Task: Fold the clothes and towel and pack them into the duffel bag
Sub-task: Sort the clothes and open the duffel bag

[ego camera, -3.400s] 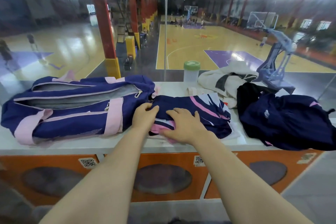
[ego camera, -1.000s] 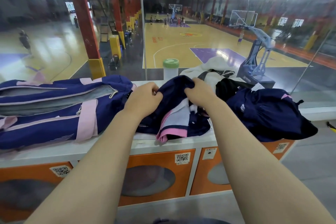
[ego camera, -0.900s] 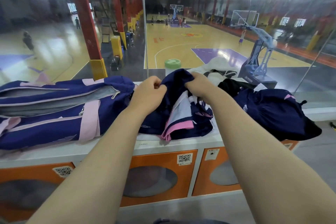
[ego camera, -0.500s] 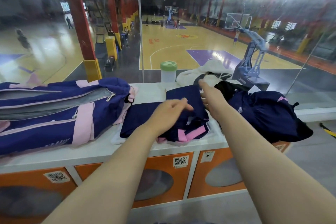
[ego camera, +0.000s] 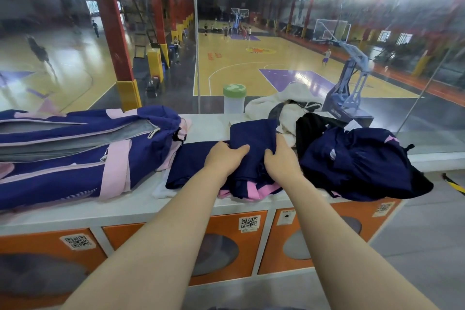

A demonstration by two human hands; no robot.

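A navy and pink garment (ego camera: 254,133) lies partly folded on the white counter top (ego camera: 203,124). My left hand (ego camera: 222,157) and my right hand (ego camera: 280,158) both grip its folded middle section, close together. The navy duffel bag (ego camera: 83,148) with pink straps lies to the left, its zipper open and grey lining showing. A crumpled navy garment (ego camera: 359,163) sits to the right, a black garment (ego camera: 314,124) behind it. A white towel (ego camera: 284,104) is heaped at the back.
A white bottle with a green lid (ego camera: 234,98) stands at the back by the glass pane. Orange locker doors (ego camera: 226,244) run below the counter. Behind the glass is a basketball hall with people far off.
The garment was lifted and bunched, then laid flat with the hands spread on it. Now both hands have closed on its folded part.
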